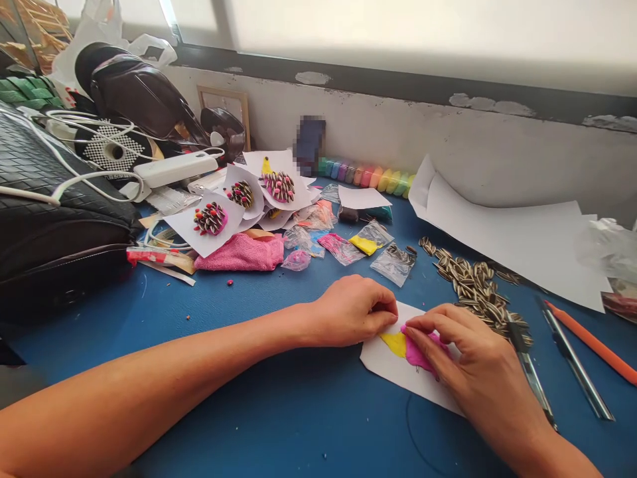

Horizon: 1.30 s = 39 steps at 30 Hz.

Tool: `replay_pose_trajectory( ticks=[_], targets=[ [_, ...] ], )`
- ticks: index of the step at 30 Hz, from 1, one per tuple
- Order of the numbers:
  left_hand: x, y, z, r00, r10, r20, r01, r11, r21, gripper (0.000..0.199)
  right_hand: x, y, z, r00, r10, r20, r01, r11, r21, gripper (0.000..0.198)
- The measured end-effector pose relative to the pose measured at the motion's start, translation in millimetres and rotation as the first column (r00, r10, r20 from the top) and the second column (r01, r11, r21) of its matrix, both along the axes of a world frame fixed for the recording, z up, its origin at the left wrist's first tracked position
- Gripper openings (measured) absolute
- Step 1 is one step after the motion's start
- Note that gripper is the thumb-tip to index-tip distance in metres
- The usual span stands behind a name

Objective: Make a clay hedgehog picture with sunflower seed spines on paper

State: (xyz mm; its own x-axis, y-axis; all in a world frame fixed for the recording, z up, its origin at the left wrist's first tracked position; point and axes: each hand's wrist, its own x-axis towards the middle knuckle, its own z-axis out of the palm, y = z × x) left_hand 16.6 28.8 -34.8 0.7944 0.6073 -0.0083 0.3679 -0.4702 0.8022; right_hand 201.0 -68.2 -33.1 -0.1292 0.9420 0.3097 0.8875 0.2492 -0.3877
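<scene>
Right hand (470, 355) pinches a flat pink-and-yellow clay shape (417, 353) at four o'clock.
Likely soft, easily dented; best held by its white paper sheet (379, 362). Left hand (354, 309) curls at the sheet's eleven o'clock edge, grip unclear; striped seeds (468, 279) lie beyond, three o'clock.

Yellow clay (394, 343), magenta clay (417, 354), white paper (379, 359).
The tabletop (279, 405) is deep blue, the seeds (470, 282) striped dark and pale, the towel (239, 255) pink, the pen (592, 342) orange.
</scene>
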Motion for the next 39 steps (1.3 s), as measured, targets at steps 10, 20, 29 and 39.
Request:
replay_pose_trajectory(
  ticks=[10, 20, 29, 39],
  targets=[
    [-0.1, 0.0, 1.9, 1.0, -0.006, -0.019, 0.006, 1.0, 0.01, 0.017, -0.3, -8.1, 6.4, 0.977, 0.09, 0.195, -0.11, 0.99, 0.091, 0.026],
    [-0.1, -0.4, 1.6, 1.0, -0.009, -0.025, 0.01, 1.0, 0.009, 0.016, 2.4, -13.6, 6.2, 0.954, 0.111, 0.279, -0.163, 0.972, 0.169, 0.026],
    [0.3, -0.1, 1.9, 0.999, -0.01, -0.037, 0.011, 1.0, 0.024, 0.016, 2.6, -10.5, 2.4, 0.943, 0.118, 0.311, -0.175, 0.971, 0.162, 0.027],
    [0.4, -1.6, 2.6, 0.998, 0.006, -0.057, -0.003, 0.999, 0.044, 0.015, 3.9, -13.9, 5.2, 0.954, 0.099, 0.282, -0.153, 0.972, 0.179, 0.028]
  ],
)
